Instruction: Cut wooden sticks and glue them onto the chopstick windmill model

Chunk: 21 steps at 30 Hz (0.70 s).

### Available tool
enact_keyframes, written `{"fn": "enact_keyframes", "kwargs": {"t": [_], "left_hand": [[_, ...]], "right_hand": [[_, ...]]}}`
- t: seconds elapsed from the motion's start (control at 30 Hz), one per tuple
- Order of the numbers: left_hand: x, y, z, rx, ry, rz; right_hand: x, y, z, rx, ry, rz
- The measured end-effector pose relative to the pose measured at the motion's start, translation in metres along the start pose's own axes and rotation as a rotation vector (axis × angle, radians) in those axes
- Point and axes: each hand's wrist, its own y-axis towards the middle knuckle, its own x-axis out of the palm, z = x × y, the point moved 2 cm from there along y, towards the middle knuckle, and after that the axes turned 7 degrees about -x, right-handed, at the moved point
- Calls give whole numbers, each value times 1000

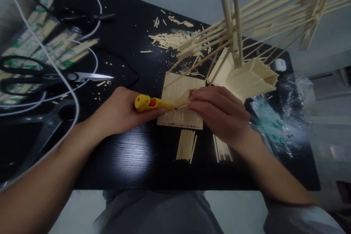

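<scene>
My left hand (120,111) is closed round a yellow tool with a red spot (150,103), its tip pointing right. The tip meets a small bundle of pale wooden sticks (184,98) that my right hand (219,111) pinches. Both hands hover over a flat panel of sticks laid side by side (178,117) on the black table (131,157). Just behind my right hand stands a boxy stick structure (251,78) with long sticks rising from it.
Black-handled scissors (55,77) and white cable (68,91) lie at the left beside packs of sticks (41,40). Loose cut sticks (186,145) lie near the table's front; offcuts (170,38) are scattered at the back. Crumpled plastic wrap (271,124) sits at the right.
</scene>
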Motion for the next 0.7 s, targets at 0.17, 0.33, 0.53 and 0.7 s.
{"fn": "enact_keyframes", "kwargs": {"t": [0.17,0.33,0.53,0.7], "left_hand": [[-1,0,0,42,-19,7],[0,1,-1,47,-20,2],[0,1,-1,56,-13,10],[1,1,-3,22,-1,12]], "right_hand": [[0,-1,0,14,-5,-8],[1,0,-1,13,-15,-6],[1,0,-2,25,-33,2],[1,-2,-3,29,-9,21]]}}
